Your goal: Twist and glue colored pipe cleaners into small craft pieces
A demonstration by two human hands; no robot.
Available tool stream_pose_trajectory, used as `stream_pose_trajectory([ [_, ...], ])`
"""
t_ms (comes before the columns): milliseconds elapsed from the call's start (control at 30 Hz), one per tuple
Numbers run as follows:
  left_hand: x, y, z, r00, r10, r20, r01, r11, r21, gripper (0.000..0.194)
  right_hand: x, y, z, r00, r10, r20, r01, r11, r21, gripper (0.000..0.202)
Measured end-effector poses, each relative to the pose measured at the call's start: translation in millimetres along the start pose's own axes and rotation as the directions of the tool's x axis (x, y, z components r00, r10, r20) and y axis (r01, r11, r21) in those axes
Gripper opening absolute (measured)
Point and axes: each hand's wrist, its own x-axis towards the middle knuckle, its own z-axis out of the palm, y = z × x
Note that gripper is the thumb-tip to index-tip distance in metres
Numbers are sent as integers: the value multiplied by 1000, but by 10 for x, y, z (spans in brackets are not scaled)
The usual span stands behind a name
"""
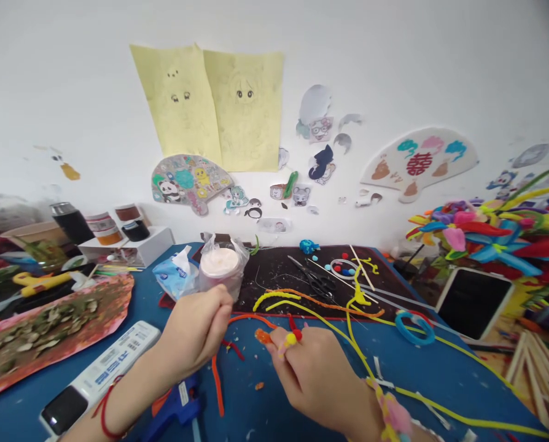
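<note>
My left hand (198, 328) is closed in a fist above the blue table; whatever is inside it is hidden. An orange pipe cleaner (218, 390) shows below that fist, and an orange length (251, 316) curves from behind it towards my other hand. My right hand (314, 374) is closed, thumb and forefinger pinching a small fuzzy orange piece (262, 336). It wears a ring with yellow and red pompoms (293, 337). Dark red pipe cleaner bits (234, 348) lie between the hands. Long yellow pipe cleaners (355, 350) run beside my right hand.
Behind the hands are a lidded tub (219, 267), a tissue pack (175, 273), scissors (318, 279) and a dark mat (274, 264). A blue glue gun (182, 399) and a white device (104, 368) lie left. A phone (475, 301) leans at right below pipe-cleaner flowers (490, 236).
</note>
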Motion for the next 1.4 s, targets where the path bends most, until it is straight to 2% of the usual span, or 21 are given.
stream_pose_trajectory([
  [133, 12, 66, -23, 987, 89, 132, -81, 994, -69, 13, 10, -4, -36, 999, 40, 34, -44, 992, 116, 31],
  [233, 26, 132, -11, 964, 120, 239, -93, 988, -124, 7, 15, -11, -56, 999, 43, 17, -45, 989, 144, 31],
  [300, 32, 149, -5, 955, 131, 268, -97, 986, -138, 7, 12, -15, -61, 999, 38, 3, -38, 987, 158, 31],
  [733, 48, 181, 96, 961, 203, 190, -200, 979, -36, 14, -2, -51, -57, 1000, 30, 5, -31, 964, 263, 28],
  [833, 28, 110, 79, 975, 164, 152, -152, 985, -85, 15, 6, -45, -61, 999, 37, -6, -33, 949, 313, 27],
  [933, 9, 9, 15, 999, 43, 27, -37, 983, -181, 15, 14, -30, -50, 997, 73, -14, -64, 934, 351, 29],
  [1000, 6, -22, -22, 1000, 21, -20, -25, 972, -233, 16, 10, -26, -35, 995, 95, -14, -83, 925, 370, 30],
  [1067, 10, 0, -31, 997, 78, 14, -72, 972, -222, 16, 0, -29, -22, 993, 113, -24, -94, 917, 387, 32],
  [1200, 26, 121, 25, 966, 184, 179, -165, 979, -117, 7, -12, -44, -19, 992, 120, -41, -93, 910, 405, 34],
  [1400, 25, 156, 96, 941, 293, 172, -302, 953, 31, 7, 9, -61, -22, 993, 119, -11, -104, 908, 407, 32],
])
